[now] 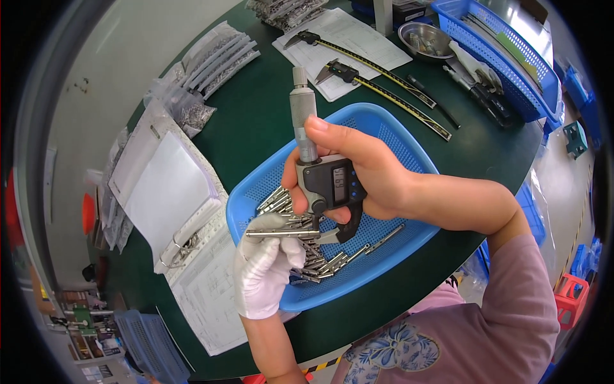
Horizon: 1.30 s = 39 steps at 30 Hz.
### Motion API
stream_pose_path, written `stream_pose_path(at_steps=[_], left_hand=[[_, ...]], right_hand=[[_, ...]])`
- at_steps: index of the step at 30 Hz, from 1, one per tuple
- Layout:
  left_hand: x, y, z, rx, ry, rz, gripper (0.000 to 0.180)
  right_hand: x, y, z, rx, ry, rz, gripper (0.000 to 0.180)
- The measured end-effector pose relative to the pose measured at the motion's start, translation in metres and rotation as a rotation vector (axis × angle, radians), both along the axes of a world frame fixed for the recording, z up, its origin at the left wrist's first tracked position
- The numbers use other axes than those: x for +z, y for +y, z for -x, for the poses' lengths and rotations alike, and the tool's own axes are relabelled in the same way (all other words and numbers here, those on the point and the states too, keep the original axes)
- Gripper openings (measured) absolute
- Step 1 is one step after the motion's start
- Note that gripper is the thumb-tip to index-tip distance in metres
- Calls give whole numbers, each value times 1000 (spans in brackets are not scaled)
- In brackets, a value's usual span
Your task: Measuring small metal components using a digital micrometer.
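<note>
My left hand (261, 275), in a white glove, is closed on a slim metal pin (281, 233) held level. My bare right hand (364, 157) grips a digital micrometer (326, 185), its thumb on the silver barrel that points up and away. The pin's right end lies at the micrometer's measuring jaws; whether both faces touch it I cannot tell. Beneath both hands stands a blue perforated plastic basket (409, 153). Inside are many similar metal pins (320, 265), heaped mostly on its left side, partly hidden by my hands.
Two digital calipers (384, 96) lie beyond the basket, near a metal bowl (425, 40). Another blue basket (505, 61) stands at the far right. On the left are an open ring binder (166, 185) and bagged metal parts (217, 61). A green table (224, 147) carries these.
</note>
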<state>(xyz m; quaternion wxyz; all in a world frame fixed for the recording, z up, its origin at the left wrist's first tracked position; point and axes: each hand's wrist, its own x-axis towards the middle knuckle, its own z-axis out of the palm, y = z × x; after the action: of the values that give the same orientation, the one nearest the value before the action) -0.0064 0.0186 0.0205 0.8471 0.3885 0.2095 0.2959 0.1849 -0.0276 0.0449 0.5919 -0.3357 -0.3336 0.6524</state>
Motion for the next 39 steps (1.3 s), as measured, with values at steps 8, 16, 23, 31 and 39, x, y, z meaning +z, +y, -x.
stream_pose_path(at_steps=[8,16,23,31,39], left_hand=[[-7,1,1,6,63,-132,19],[-6,-2,-2,253,145,-434,12],[-5,-8,-4,261,401,-538,11],[-9,8,-12,228,900,-1075,14],[-15,24,-21,123,1410,-1836,8]], right_hand=[[-2,1,2,7,44,22,62],[-2,1,4,-19,85,109,63],[-2,3,5,-58,77,163,61],[-7,5,0,-112,59,127,60],[-4,7,-1,-144,20,74,60]])
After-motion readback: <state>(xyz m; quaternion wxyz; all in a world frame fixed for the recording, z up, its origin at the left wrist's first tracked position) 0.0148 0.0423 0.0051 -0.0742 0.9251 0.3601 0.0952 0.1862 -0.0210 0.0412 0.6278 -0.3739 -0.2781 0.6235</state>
